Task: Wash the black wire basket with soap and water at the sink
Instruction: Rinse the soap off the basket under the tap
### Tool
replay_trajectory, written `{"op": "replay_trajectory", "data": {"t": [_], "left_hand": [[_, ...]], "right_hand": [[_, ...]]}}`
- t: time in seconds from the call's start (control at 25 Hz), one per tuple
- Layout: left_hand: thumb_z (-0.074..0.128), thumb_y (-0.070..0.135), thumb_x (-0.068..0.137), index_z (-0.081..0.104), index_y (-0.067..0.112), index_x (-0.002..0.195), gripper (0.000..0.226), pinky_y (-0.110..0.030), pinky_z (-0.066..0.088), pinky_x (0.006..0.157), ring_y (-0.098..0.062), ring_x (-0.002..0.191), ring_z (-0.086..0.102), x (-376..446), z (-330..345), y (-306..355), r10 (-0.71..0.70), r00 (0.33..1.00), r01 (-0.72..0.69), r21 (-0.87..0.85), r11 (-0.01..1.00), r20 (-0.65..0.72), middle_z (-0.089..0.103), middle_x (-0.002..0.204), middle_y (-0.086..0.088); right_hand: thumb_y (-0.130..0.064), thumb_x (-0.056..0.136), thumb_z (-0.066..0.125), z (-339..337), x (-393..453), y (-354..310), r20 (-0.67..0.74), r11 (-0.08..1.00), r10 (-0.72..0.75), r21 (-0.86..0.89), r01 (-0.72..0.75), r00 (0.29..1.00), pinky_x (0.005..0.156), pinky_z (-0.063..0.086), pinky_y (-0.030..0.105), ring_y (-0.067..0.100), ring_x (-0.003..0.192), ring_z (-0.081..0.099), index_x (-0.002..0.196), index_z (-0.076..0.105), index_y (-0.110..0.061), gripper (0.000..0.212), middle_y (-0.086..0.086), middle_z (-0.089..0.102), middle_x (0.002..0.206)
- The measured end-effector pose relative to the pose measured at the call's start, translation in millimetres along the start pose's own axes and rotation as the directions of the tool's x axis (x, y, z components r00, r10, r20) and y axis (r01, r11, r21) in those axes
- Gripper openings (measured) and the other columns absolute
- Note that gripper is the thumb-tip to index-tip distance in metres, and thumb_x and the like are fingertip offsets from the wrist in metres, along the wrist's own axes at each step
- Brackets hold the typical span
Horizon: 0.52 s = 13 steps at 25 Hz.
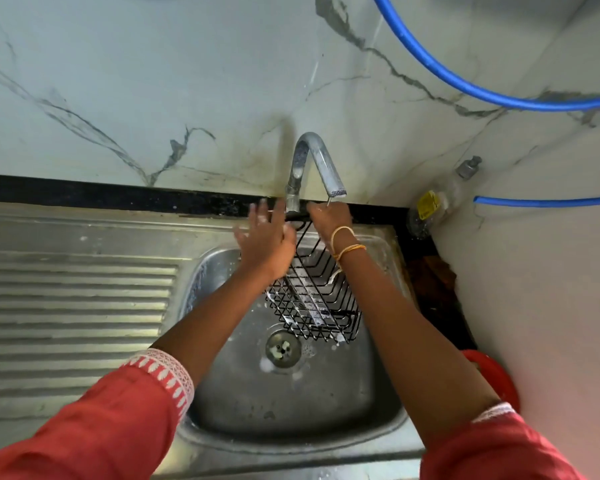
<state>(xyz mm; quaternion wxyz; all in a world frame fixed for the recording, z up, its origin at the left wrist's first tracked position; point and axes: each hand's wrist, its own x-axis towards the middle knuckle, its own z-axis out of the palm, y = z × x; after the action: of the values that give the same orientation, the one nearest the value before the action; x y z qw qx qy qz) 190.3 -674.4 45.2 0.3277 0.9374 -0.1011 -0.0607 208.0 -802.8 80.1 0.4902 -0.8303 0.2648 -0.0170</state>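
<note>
The black wire basket (pixel 314 299) stands tilted in the steel sink (pixel 222 403), its lower end near the drain (pixel 283 348) and its upper rim up at the tap base. Soap foam clings to its wires. My right hand (pixel 329 218) grips the basket's upper rim just under the spout of the tap (pixel 314 157). My left hand (pixel 264 237) is soapy, with fingers spread straight beside the tap base and its thumb against the basket's top corner. Only a thin drip hangs from the spout.
A ribbed steel drainboard (pixel 77 306) lies to the left of the bowl. A clear soap bottle (pixel 437 202) with a yellow label stands in the back right corner. Blue hoses (pixel 465 84) run along the marble wall. A red bucket (pixel 496 379) sits low on the right.
</note>
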Motion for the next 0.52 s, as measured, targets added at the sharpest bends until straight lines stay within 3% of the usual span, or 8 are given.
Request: {"op": "replay_trajectory", "data": {"t": [0.04,0.08,0.12,0.2,0.28,0.36,0.44,0.52], "left_hand": [[0.029,0.032,0.100,0.030,0.026,0.147,0.048,-0.057,0.024,0.110,-0.031,0.134,0.040,1,0,5,0.097,0.995,-0.098,-0.090,0.991,-0.010,0.041,0.147,-0.013],[0.032,0.028,0.101,0.045,0.022,0.138,0.040,-0.053,0.042,0.096,-0.032,0.113,0.058,4,-3,7,0.149,0.989,-0.151,-0.238,0.959,-0.025,0.059,0.126,-0.018],[0.035,0.027,0.101,0.057,0.016,0.121,0.031,-0.043,0.050,0.076,-0.030,0.086,0.065,5,-7,11,0.142,0.989,-0.148,-0.371,0.917,-0.043,0.067,0.097,-0.017],[0.038,0.028,0.102,0.057,0.012,0.079,0.034,-0.027,0.036,0.050,-0.017,0.050,0.049,13,-14,15,0.063,0.996,-0.086,-0.448,0.890,-0.066,0.052,0.059,-0.003],[0.040,0.036,0.101,0.042,0.016,0.055,0.049,-0.026,0.023,0.047,-0.014,0.042,0.035,17,-14,18,-0.037,0.995,-0.002,-0.400,0.916,-0.090,0.039,0.048,0.002],[0.046,0.048,0.096,0.039,0.019,0.050,0.055,-0.027,0.023,0.049,-0.016,0.042,0.035,16,-11,20,-0.135,0.988,0.094,-0.417,0.904,-0.070,0.038,0.045,0.003],[0.056,0.050,0.090,0.041,0.020,0.050,0.052,-0.025,0.025,0.049,-0.015,0.040,0.033,16,-14,14,-0.205,0.976,0.133,-0.545,0.828,-0.074,0.038,0.044,0.005],[0.064,0.041,0.087,0.043,0.021,0.052,0.046,-0.024,0.027,0.048,-0.013,0.038,0.030,19,-23,4,-0.302,0.951,0.168,-0.702,0.692,-0.070,0.040,0.044,0.006]], "right_hand": [[-0.017,0.081,0.062,3,1,0,0.015,1.000,-0.025,0.004,0.025,1.000,0.058,0.036,0.031,0.018,0.052,0.042,0.050,0.046,-0.015,0.036,0.001,0.047,0.051],[-0.016,0.079,0.063,5,1,-2,0.046,0.999,-0.035,0.009,0.034,0.998,0.060,0.037,0.032,0.017,0.052,0.042,0.051,0.048,-0.015,0.032,0.000,0.048,0.052],[-0.017,0.080,0.062,6,-1,-4,0.080,0.999,-0.046,-0.024,0.048,0.996,0.061,0.037,0.032,0.016,0.054,0.042,0.052,0.049,-0.017,0.030,-0.001,0.049,0.053],[-0.023,0.085,0.055,7,-7,-6,0.115,0.985,-0.061,-0.155,0.078,0.991,0.061,0.035,0.030,0.014,0.056,0.039,0.051,0.045,-0.022,0.036,-0.004,0.044,0.053],[-0.027,0.087,0.053,8,-13,-5,0.048,0.989,-0.113,-0.094,0.117,0.992,0.058,0.032,0.029,0.017,0.051,0.038,0.046,0.043,-0.020,0.043,-0.002,0.042,0.048],[-0.032,0.091,0.048,11,-23,-5,-0.027,0.985,-0.168,-0.048,0.167,0.985,0.062,0.037,0.032,0.021,0.059,0.046,0.053,0.051,-0.017,0.041,0.000,0.051,0.057],[-0.037,0.097,0.038,13,-28,2,-0.004,0.962,-0.270,-0.048,0.269,0.963,0.069,0.038,0.036,0.024,0.069,0.049,0.063,0.052,-0.016,0.042,0.005,0.056,0.071],[-0.041,0.097,0.030,10,-28,25,-0.004,0.910,-0.391,-0.150,0.386,0.921,0.070,0.036,0.037,0.026,0.073,0.048,0.063,0.044,-0.019,0.043,0.007,0.053,0.072]]}}
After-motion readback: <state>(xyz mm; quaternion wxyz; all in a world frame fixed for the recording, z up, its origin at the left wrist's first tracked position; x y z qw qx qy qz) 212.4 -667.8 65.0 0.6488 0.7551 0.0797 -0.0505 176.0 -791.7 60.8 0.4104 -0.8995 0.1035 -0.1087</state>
